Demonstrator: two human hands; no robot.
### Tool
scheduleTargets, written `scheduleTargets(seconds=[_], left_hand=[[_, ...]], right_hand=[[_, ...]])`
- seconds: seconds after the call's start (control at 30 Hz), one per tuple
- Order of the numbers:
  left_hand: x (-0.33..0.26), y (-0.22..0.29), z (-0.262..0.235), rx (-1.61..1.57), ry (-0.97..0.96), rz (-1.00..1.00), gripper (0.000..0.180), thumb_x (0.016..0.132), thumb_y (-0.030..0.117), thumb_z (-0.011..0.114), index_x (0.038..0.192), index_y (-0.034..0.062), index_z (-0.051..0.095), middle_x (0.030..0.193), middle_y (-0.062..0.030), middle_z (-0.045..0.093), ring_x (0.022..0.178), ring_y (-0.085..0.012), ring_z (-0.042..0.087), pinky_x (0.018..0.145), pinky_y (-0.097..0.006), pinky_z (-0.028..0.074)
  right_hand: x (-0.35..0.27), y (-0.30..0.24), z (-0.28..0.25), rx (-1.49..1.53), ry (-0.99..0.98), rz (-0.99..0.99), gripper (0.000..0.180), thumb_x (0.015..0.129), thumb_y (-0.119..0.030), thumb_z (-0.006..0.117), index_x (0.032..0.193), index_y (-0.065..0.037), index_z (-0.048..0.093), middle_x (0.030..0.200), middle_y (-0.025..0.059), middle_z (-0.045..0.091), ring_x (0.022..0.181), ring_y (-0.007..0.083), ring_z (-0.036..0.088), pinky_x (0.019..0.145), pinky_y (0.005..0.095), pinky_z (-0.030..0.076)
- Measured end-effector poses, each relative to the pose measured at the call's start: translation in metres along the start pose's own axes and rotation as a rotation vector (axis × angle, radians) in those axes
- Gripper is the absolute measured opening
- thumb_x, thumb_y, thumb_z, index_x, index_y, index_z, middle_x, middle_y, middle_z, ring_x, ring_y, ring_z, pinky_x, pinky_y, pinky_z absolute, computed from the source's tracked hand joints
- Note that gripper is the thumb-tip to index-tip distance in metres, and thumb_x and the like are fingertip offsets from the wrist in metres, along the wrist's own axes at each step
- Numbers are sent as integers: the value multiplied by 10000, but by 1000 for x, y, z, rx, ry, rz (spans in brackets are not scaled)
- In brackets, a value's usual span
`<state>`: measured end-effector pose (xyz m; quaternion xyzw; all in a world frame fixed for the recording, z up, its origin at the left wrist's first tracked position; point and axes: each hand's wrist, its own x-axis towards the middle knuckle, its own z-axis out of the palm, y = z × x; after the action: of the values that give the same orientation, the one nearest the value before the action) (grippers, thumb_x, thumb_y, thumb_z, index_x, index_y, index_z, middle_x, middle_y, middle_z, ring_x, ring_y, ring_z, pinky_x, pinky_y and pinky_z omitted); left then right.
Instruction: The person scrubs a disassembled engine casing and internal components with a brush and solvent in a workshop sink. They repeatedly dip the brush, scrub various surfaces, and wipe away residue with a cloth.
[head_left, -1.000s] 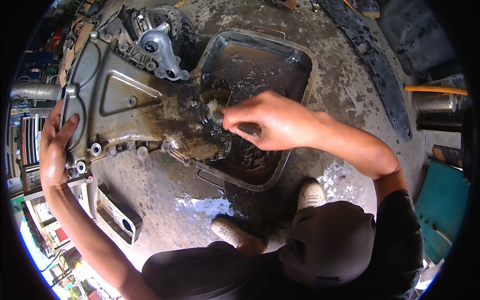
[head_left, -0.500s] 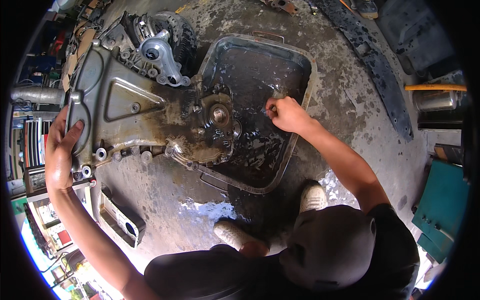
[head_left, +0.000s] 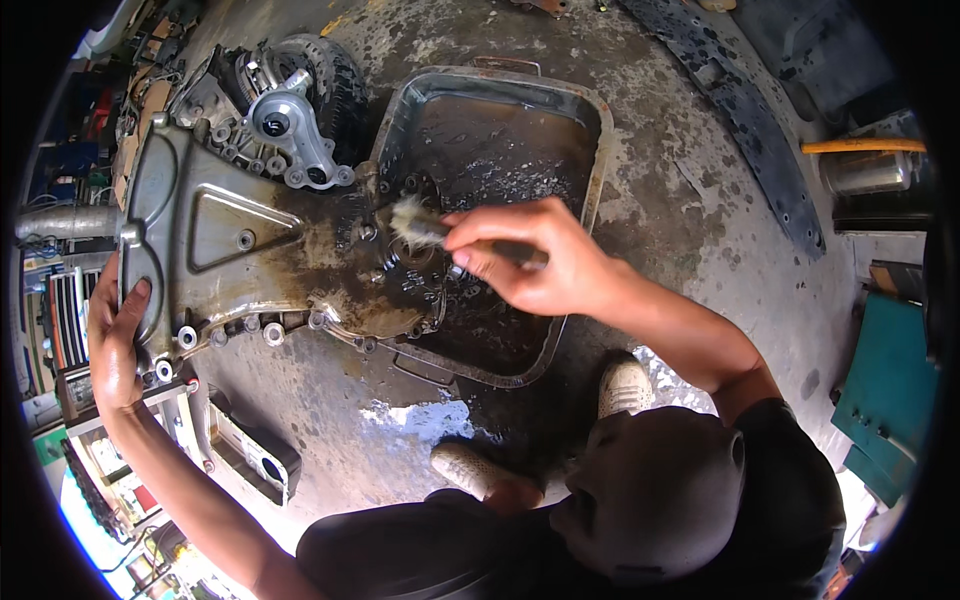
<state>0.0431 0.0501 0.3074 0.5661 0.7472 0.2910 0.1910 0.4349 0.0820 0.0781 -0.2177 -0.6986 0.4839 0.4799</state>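
Note:
A large metal engine cover (head_left: pixel 230 285), stained brown with oil, reaches from the left side over the left part of a metal tray (head_left: pixel 603 130). My left hand (head_left: pixel 118 340) is closed on its far left edge, thumb on the upper face. My right hand (head_left: pixel 545 255) is closed around the handle of a brush (head_left: pixel 412 220). The brush's pale bristles are at the round opening on the cover's right end; they partly hide it. Dark liquid fills the tray, with bubbles on the surface.
Behind the cover lie a smaller grey metal housing (head_left: pixel 285 125) and a black tyre (head_left: pixel 335 85). A rectangular metal part (head_left: pixel 250 450) sits on the floor near my left forearm. A long dark panel (head_left: pixel 740 120) lies at the right, and a teal box (head_left: pixel 890 400) stands beyond it.
My right hand has lifted the brush from the tray's liquid and moved left onto the cover's right end. The left hand keeps its hold. The whole view has shifted slightly.

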Motion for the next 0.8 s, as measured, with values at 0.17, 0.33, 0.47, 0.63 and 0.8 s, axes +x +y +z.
scheduleTargets(seconds=[0.17, 0.33, 0.47, 0.63, 0.8], left_hand=[[-1, -10, -19, 3, -38, -28, 605, 890, 111, 669, 1406, -91, 427, 1287, -143, 579, 1201, -191, 505, 1087, -320, 305], [4, -24, -20, -26, -67, 22, 617, 894, 120, 678, 1418, -78, 419, 1366, -149, 518, 1267, -207, 458, 1101, -328, 291], [6, -34, -23, -51, -50, 33, 616, 900, 116, 679, 1426, -68, 416, 1351, -137, 529, 1243, -200, 473, 1090, -322, 297], [7, -51, -31, -9, -27, 57, 615, 906, 116, 675, 1429, -66, 408, 1355, -130, 529, 1243, -201, 472, 1079, -316, 303], [14, -61, -34, -65, -79, 26, 646, 897, 143, 689, 1429, -78, 398, 1402, -148, 494, 1283, -220, 449, 1114, -345, 273]], right_hand=[[-25, 24, -9, 14, -18, 241, 153, 853, 70, 662, 988, 4, 688, 912, 121, 733, 877, 207, 711, 824, 308, 573], [-18, 19, 1, 181, 332, 278, 62, 923, -10, 642, 958, 34, 670, 838, 65, 705, 812, 97, 641, 723, 260, 533], [-76, 32, 52, 228, 234, 292, 70, 893, -30, 663, 948, 5, 688, 828, 96, 711, 714, 152, 682, 637, 265, 530], [-83, 47, 30, 133, 238, 275, 67, 888, -55, 640, 922, -20, 687, 805, 102, 716, 689, 167, 699, 611, 314, 547], [-34, 122, -42, -885, -70, 535, 160, 823, -88, 586, 952, -29, 658, 800, 206, 688, 776, 389, 678, 724, 447, 550]])
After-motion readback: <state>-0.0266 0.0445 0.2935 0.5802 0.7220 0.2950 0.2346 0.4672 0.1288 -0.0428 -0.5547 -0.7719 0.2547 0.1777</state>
